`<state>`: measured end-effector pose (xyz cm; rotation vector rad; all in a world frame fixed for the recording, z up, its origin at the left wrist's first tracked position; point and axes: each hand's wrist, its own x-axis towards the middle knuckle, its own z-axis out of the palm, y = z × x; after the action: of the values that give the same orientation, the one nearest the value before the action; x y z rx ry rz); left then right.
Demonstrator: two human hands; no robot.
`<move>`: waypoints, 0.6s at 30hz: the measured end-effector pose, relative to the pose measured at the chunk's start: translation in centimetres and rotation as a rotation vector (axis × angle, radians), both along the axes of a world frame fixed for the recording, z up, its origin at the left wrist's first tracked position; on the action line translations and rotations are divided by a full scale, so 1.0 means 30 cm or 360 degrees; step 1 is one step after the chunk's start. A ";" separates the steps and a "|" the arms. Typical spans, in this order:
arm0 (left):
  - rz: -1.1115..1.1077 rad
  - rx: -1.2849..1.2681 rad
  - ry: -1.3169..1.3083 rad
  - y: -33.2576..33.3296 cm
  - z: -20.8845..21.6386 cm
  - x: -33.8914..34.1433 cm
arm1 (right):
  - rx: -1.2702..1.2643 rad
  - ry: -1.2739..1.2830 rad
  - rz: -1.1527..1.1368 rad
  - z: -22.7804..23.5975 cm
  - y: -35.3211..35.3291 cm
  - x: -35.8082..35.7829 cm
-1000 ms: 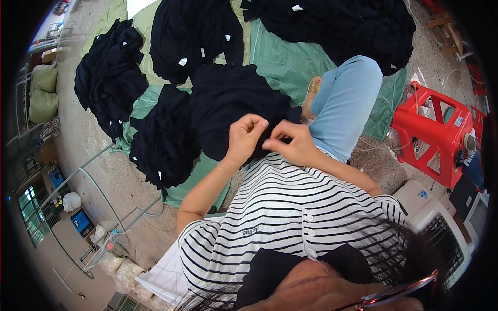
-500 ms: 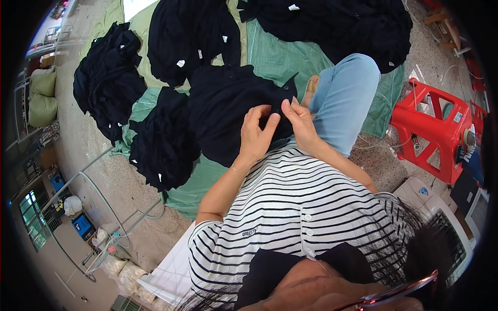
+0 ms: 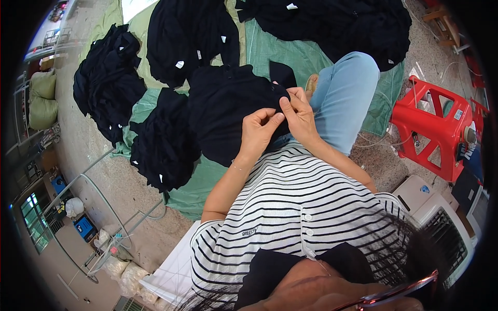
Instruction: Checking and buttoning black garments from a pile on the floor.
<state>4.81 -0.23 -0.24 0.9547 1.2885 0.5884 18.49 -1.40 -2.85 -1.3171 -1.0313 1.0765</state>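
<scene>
Fingers (image 3: pixel 289 107) of left hand (image 3: pixel 254 136) and right hand (image 3: pixel 302 124) pinched dark garment (image 3: pixel 228 106) at its edge, centre frame. Left hand had just closed from wider spread, so edge seemed held both sides.

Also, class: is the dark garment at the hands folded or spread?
Mostly spread: the dark garment drapes broadly beyond the left hand and right hand.
</scene>
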 end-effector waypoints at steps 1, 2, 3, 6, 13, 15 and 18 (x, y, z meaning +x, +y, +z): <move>0.0015 0.0070 -0.0074 -0.004 0.003 0.004 | -0.0052 0.0027 0.0003 0.004 0.001 -0.003; 0.0033 0.0330 0.0018 -0.007 0.003 0.014 | -0.0055 0.0030 0.0006 0.009 0.006 -0.007; 0.0050 0.0591 0.0112 -0.009 0.003 0.024 | -0.0016 -0.0005 0.0002 0.015 0.011 -0.010; 0.0349 0.0444 -0.0018 -0.003 0.004 0.040 | 0.0012 -0.0022 0.0057 0.038 0.023 -0.013; 0.0553 0.0671 0.0116 0.073 0.009 -0.033 | -0.0159 -0.0150 0.0772 0.070 -0.005 0.046; 0.0324 0.0675 0.0330 0.070 0.008 -0.032 | -0.0232 -0.0429 0.0780 0.076 -0.016 0.048; 0.0208 0.0634 0.0275 0.055 -0.005 0.002 | 0.0063 -0.0488 0.0651 0.087 -0.021 0.037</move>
<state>4.88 1.42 -0.40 1.2762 1.4237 0.9028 19.61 -2.03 -0.25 -1.2953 -1.5943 1.1651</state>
